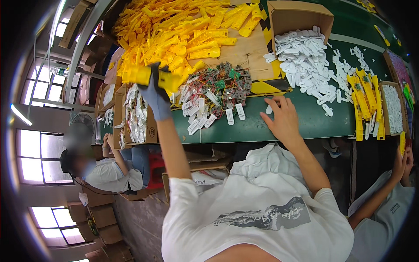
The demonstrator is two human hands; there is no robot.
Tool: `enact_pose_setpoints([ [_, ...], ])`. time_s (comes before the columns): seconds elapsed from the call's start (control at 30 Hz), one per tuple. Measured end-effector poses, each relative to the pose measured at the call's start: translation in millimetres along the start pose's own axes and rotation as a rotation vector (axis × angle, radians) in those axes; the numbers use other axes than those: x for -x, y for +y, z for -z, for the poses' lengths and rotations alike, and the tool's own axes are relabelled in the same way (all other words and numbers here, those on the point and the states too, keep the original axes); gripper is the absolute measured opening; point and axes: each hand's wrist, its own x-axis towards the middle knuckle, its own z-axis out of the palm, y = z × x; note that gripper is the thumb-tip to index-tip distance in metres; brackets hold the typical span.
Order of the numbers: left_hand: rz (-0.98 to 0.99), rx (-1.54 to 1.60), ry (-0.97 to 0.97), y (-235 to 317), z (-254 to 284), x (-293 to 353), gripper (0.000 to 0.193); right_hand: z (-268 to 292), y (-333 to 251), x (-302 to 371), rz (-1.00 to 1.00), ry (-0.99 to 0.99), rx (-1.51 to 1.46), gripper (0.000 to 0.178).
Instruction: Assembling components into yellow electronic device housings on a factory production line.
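My left hand [158, 97], in a grey and black glove, grips a yellow plastic casing [139, 75], blurred by motion, over the near left side of a large heap of yellow casings [174, 37]. Below and right of it lies a tangled pile of green circuit boards with wires and white parts [220, 87]. My bare right hand [283, 120] rests at the green tabletop's near edge. Its thumb and forefinger close around a small white plastic piece [269, 109], partly covered by the fingers.
A tipped cardboard box [301, 15] spills white plastic pieces [303, 61] across the green table [257, 129]. Yellow casings [365, 102] are stacked at the right. A carton of silvery-white parts [136, 115] stands left. Co-workers sit on both sides; the right one's hands [403, 159] hold a yellow piece.
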Motion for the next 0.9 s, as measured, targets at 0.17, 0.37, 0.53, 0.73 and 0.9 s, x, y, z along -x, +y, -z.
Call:
enact_pose_setpoints([
  [0.17, 0.116, 0.209, 0.199, -8, 15, 126, 0.027, -31, -35, -11, 0.117, -0.097, -0.057, 0.031],
  [0.37, 0.400, 0.226, 0.292, -28, 3, 239, 0.028, -57, -48, -29, -0.055, -0.221, -0.170, 0.025],
  [0.53, 0.639, 0.215, 0.341, -40, 27, 255, 0.035, -51, -27, -34, -0.277, -0.307, -0.841, 0.020],
  [0.73, 0.838, 0.782, -0.011, -49, 11, 248, 0.041, 28, -5, -69, -0.411, -0.181, -1.216, 0.022],
  [0.9, 0.876, 0.951, -0.175, -49, -36, 245, 0.027, 61, -14, -57, -0.408, -0.190, -1.270, 0.022],
])
